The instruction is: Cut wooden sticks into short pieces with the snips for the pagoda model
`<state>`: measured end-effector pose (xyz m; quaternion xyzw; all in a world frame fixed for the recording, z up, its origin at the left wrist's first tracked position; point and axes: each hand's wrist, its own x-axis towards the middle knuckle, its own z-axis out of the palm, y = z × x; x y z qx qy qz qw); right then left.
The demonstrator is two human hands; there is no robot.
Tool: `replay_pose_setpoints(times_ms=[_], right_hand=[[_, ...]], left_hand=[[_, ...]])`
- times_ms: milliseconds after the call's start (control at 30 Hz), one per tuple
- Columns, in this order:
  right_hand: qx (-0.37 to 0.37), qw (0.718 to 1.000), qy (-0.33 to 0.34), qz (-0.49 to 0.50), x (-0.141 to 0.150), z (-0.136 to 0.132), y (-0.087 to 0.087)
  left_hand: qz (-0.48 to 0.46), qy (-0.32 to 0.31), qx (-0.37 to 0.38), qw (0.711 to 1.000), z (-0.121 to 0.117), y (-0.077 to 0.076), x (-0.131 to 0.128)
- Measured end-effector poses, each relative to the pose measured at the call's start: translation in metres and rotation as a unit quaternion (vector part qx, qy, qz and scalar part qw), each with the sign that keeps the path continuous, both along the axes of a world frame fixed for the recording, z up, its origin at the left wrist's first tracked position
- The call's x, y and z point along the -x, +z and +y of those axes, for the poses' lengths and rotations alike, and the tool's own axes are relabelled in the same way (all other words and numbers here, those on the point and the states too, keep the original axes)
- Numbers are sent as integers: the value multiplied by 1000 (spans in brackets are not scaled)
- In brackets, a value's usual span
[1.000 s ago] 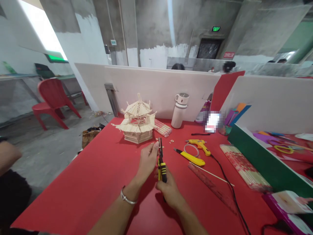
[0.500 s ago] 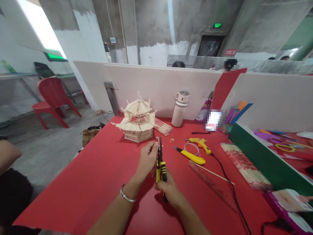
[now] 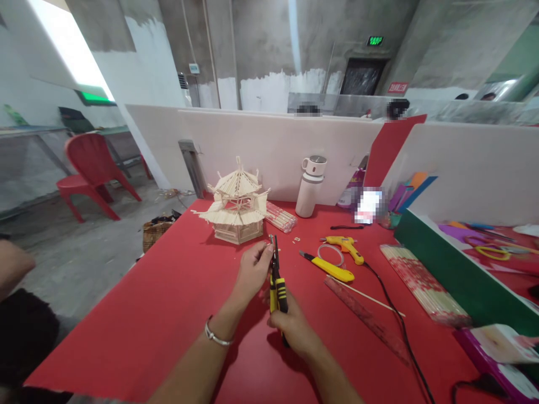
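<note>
My right hand (image 3: 288,320) is wrapped round the yellow and black handles of a pair of pliers (image 3: 278,292), whose dark jaws point away from me. Beside the jaws, my left hand (image 3: 255,266) is closed in a pinch; whatever sits between its fingertips is too small to make out. Just beyond stands a pagoda model (image 3: 238,210) built of thin wooden sticks, apart from both hands. A few tiny offcuts (image 3: 297,239) lie on the red table to the right of the jaws.
On the right lie a yellow utility knife (image 3: 332,269), a glue gun (image 3: 345,247) with a black cord, a ruler (image 3: 366,320), a loose stick (image 3: 370,298) and a pack of sticks (image 3: 423,283). A white flask (image 3: 309,188) stands against the partition (image 3: 244,134). A green divider (image 3: 458,275) borders the right.
The pliers' handles look slightly closer together. Both hands otherwise stay almost in place.
</note>
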<state>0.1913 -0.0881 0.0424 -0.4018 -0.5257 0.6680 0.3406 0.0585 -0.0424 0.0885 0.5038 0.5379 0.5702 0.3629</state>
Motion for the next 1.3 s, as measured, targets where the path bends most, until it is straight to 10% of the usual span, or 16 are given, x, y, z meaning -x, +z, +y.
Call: replay_pose_setpoints(times_ms=[700, 1033, 1300], right_hand=[[-33, 997, -53, 39, 0, 4, -4], [-146, 986, -48, 66, -13, 20, -5], [-170, 981, -91, 31, 14, 28, -20]], left_hand=[[-134, 3, -38, 990, -5, -3, -20], [-198, -181, 76, 960, -32, -28, -45], [-273, -24, 107, 956, -26, -30, -45]])
